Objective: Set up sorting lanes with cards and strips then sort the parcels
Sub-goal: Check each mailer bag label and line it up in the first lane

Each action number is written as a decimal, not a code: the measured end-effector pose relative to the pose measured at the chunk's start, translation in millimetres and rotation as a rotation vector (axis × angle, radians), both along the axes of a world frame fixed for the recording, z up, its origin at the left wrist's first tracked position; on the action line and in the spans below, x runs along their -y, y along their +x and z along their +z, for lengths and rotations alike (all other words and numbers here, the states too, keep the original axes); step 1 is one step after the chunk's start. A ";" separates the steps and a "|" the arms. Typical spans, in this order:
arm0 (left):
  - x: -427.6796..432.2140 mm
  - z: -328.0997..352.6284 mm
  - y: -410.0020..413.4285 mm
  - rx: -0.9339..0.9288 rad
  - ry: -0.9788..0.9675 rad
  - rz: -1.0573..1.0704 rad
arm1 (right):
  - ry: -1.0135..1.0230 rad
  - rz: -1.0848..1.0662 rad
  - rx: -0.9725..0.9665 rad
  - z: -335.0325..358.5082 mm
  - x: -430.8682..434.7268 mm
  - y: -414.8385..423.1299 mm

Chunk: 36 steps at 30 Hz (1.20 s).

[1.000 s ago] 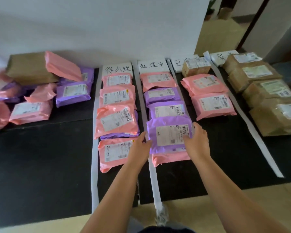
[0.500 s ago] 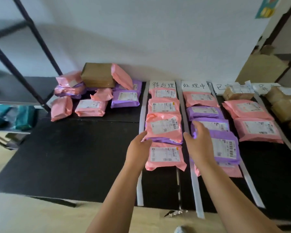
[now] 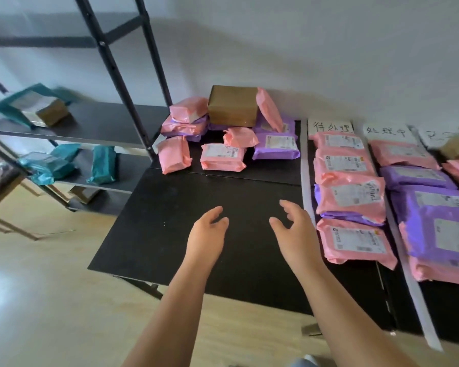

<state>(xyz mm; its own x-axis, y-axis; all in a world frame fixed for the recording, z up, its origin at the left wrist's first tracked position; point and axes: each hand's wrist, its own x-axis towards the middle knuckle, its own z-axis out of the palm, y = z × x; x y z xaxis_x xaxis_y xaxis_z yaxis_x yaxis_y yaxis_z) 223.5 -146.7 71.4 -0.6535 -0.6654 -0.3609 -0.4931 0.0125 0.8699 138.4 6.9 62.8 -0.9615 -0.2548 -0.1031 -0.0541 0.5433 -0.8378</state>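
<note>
— Well, where are the hands?
— Over the open black top of the bench (image 3: 186,197), toward its near edge. The left hand (image 3: 206,234) and the right hand (image 3: 293,229) are side by side with a gap between them. Their fingers are loosely spread and they hold nothing. Whether they touch the top I cannot tell.
— How much room is around them?
— Plenty to the left and ahead, as far as the pile (image 3: 220,157) at the far left corner. To the right it is tight: the right hand is just beside the first strip (image 3: 305,176).
— And the pile?
— Pink and purple parcels are heaped round a brown box (image 3: 232,105) by the wall, and they reach the left edge. One pink parcel leans on the box.
— The lanes?
— The first strip runs from the far edge toward the near one, its near end hidden by the right arm. Right of it a card (image 3: 330,126) lies at the far edge, heading a row of pink parcels (image 3: 345,165). The nearest parcel (image 3: 354,241) stops short of the near edge. The second strip (image 3: 419,300) overhangs that edge. Past it a second card (image 3: 386,131) heads a mixed row, and its big purple parcel (image 3: 443,234) is cut off at the right.
— Off the bench?
— A shelf (image 3: 90,123) stands just past the left edge, with teal parcels (image 3: 101,164) on it.
</note>
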 end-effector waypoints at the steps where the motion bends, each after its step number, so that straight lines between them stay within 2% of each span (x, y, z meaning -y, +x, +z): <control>1: 8.4 -1.1 2.2 0.001 0.004 0.001 | 0.009 0.009 0.003 -0.6 8.0 1.2; 9: 75.9 -20.7 -25.5 0.031 -0.054 -0.004 | 0.070 0.027 0.030 -12.6 80.6 -41.4; 21: 167.6 -63.9 -122.3 0.157 -0.067 -0.080 | 0.206 0.022 0.138 -61.6 182.1 -150.5; 28: 216.4 -92.7 -189.4 0.166 -0.098 -0.201 | 0.339 -0.060 0.181 -91.1 216.4 -204.5; 36: 252.8 -108.5 -234.4 0.165 -0.108 -0.417 | 0.471 -0.110 0.217 -106.1 246.0 -230.2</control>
<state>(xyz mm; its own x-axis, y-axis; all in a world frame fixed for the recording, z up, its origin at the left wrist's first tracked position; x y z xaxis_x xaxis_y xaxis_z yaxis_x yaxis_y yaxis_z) -10.8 -399.5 -37.1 -0.8129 -0.3973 -0.4258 -0.5586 0.3253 0.7630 -91.8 -239.1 -43.3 -0.9236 -0.0317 -0.3820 0.1722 0.8560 -0.4874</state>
